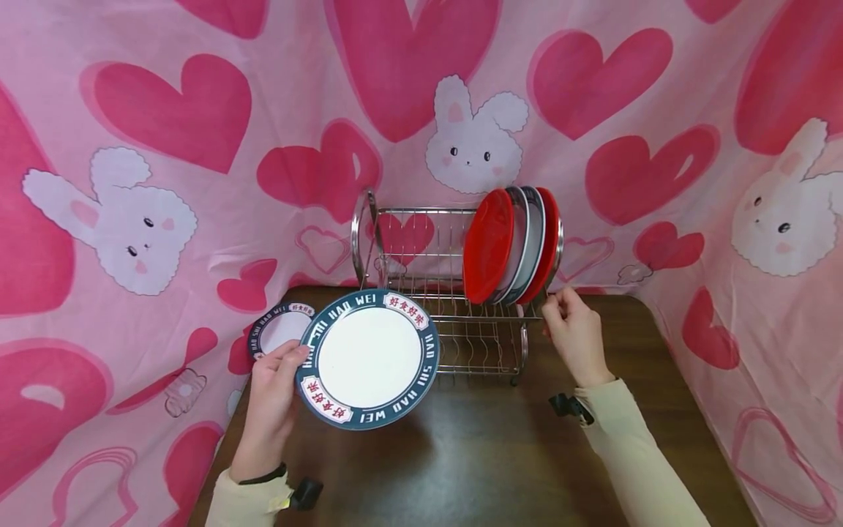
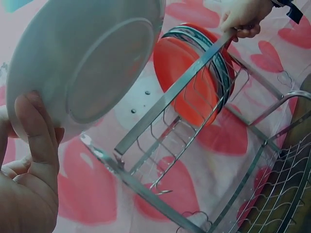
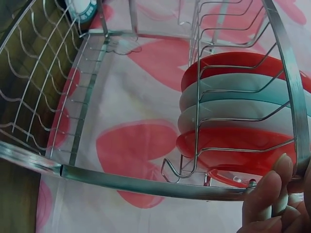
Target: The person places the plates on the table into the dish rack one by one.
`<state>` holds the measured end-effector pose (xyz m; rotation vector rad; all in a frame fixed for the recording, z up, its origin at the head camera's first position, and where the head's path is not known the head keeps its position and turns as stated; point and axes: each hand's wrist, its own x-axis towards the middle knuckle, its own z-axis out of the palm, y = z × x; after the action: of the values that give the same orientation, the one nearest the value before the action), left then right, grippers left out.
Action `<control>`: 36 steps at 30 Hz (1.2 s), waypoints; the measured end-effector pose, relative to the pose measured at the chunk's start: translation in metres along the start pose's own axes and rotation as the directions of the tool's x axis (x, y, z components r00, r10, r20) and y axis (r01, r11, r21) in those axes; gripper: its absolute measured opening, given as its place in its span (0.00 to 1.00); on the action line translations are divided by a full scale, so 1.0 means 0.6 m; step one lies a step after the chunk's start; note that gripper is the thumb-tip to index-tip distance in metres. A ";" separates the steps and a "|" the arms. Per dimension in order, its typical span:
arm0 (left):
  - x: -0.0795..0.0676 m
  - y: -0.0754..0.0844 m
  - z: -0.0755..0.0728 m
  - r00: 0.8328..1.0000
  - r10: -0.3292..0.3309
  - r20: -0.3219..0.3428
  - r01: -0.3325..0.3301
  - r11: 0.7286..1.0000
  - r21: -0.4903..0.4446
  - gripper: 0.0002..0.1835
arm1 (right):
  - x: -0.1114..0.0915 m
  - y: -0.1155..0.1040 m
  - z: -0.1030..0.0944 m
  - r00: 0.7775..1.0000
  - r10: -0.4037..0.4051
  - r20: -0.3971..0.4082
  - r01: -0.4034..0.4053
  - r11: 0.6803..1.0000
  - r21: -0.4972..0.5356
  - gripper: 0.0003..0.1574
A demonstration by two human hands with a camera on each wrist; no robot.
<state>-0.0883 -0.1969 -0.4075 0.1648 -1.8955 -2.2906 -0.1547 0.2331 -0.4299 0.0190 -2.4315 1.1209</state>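
My left hand (image 1: 276, 388) pinches the left rim of a white plate (image 1: 369, 359) with a dark blue lettered border, held up tilted in front of the dish rack. The plate's pale underside (image 2: 112, 63) faces the left wrist camera. My right hand (image 1: 574, 333) grips the front right corner of the metal dish rack (image 1: 421, 212) at its upper tier. In that tier's right end stand a red plate (image 1: 489, 245), two white plates with dark rims (image 1: 529, 249) and another red plate (image 1: 548, 249), side by side on edge.
A smaller matching blue-bordered plate (image 1: 286, 329) lies at the table's left, partly behind the held plate. The rack stands at the back of a dark wooden table (image 1: 474, 454). Pink heart-patterned cloth (image 1: 290, 95) hangs close behind and on both sides.
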 end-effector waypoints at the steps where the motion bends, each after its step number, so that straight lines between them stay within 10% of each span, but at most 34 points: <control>1: 0.001 0.000 0.002 1.000 -0.003 0.000 0.003 1.000 0.002 0.14 | 0.000 0.000 0.001 1.000 -0.002 -0.006 0.002 1.000 -0.005 0.10; 23: 0.027 -0.015 0.049 0.996 -0.071 0.055 0.075 0.995 -0.067 0.13 | -0.002 -0.004 -0.008 1.000 -0.021 -0.015 0.020 0.998 -0.062 0.16; 36: 0.031 -0.025 0.065 0.995 -0.088 0.048 0.089 0.996 -0.024 0.13 | -0.038 -0.054 -0.004 0.968 -0.213 -0.135 0.196 0.972 -0.131 0.05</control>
<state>-0.1149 -0.1605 -0.4144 0.1973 -1.9160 -2.3957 -0.1269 0.2094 -0.4148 0.1416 -2.2986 0.8565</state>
